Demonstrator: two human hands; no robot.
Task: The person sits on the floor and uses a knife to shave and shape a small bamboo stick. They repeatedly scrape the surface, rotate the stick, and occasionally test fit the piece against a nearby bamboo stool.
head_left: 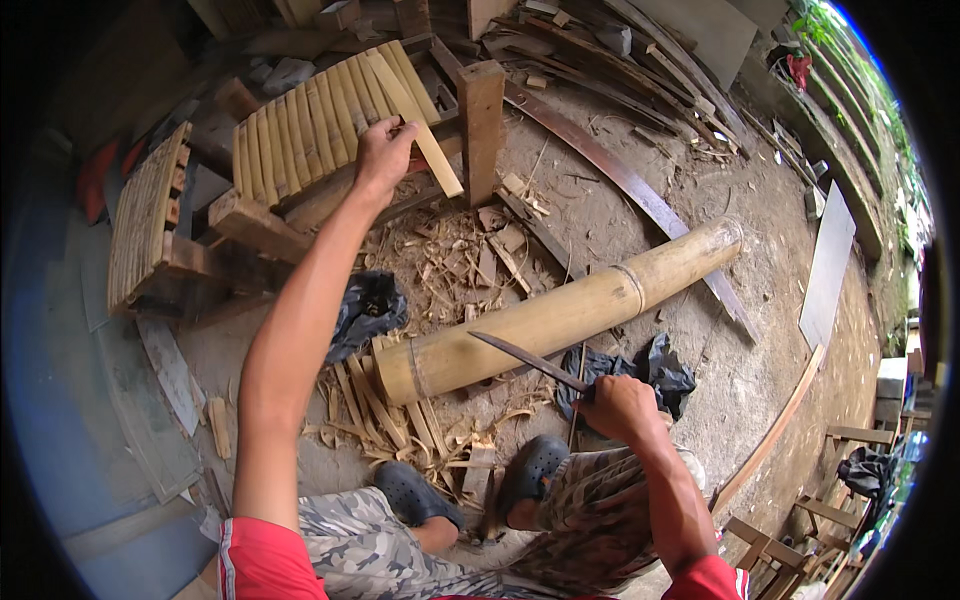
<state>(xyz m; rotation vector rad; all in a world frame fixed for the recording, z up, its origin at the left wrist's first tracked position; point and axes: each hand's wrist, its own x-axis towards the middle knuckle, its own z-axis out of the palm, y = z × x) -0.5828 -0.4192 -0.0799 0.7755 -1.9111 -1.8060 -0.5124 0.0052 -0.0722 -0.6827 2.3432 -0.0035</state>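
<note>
My left hand (385, 155) is closed around a flat bamboo strip (435, 160), held out over the slatted bamboo seat (300, 130) of a wooden chair frame. The strip's near end hangs free beside a wooden post (482, 130). My right hand (620, 408) grips the handle of a long knife (525, 355), its narrow dark blade pointing left and away from me. Under the blade's tip lies a thick bamboo pole (540, 318), slanting across the ground before my feet.
Bamboo shavings (440, 270) and split strips (385, 410) litter the ground. Black plastic bags (665, 375) (368, 310) lie by the pole. A long dark plank (610, 170) passes under the pole's far end. Scrap timber (610, 80) is piled at the back. Wooden frames (780, 560) stand at lower right.
</note>
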